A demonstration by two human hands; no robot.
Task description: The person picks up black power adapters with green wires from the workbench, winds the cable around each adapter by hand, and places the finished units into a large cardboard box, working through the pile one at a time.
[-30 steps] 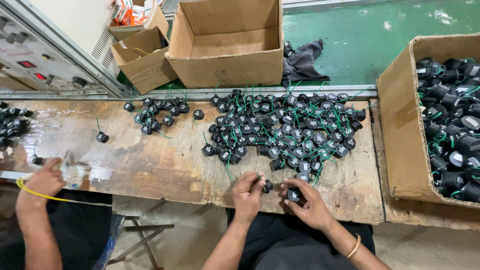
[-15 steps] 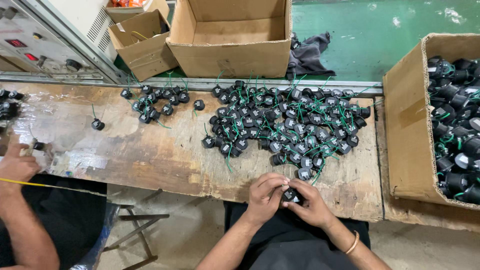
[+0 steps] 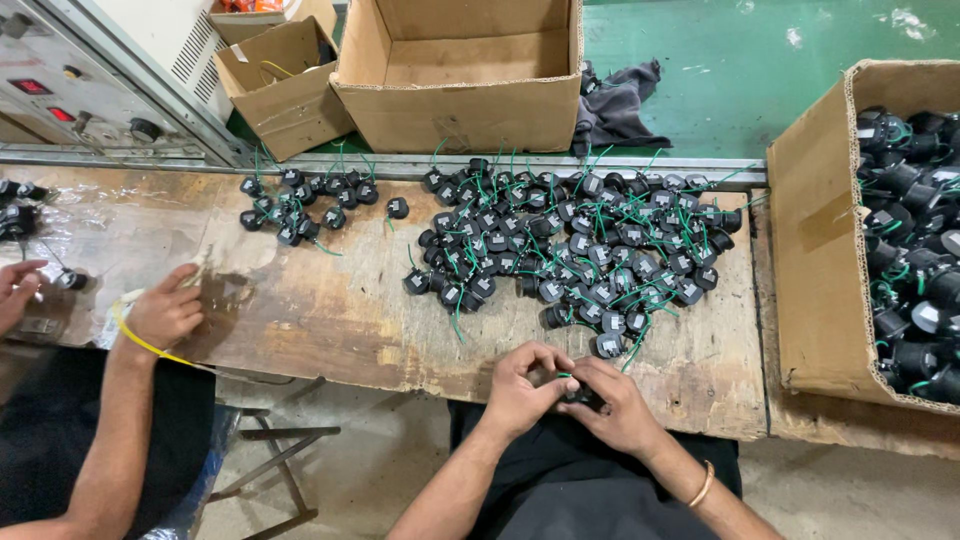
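Note:
My left hand [image 3: 525, 388] and my right hand [image 3: 612, 402] meet at the near edge of the worn wooden bench [image 3: 330, 320]. Together they grip one small black round part with a green wire [image 3: 581, 391], mostly hidden by my fingers. Just beyond my hands lies a big pile of the same black parts with green wires [image 3: 575, 250]. A smaller group of these parts [image 3: 300, 200] sits farther left on the bench.
A cardboard box full of black parts [image 3: 900, 240] stands at the right. An empty open carton [image 3: 470, 70] and a smaller one [image 3: 280, 85] sit behind the bench on a green floor. A co-worker's hand [image 3: 165, 310] rests on the bench at left.
My two hands have closed together over the black part and shifted slightly right. The co-worker's hand at left has moved inward along the bench.

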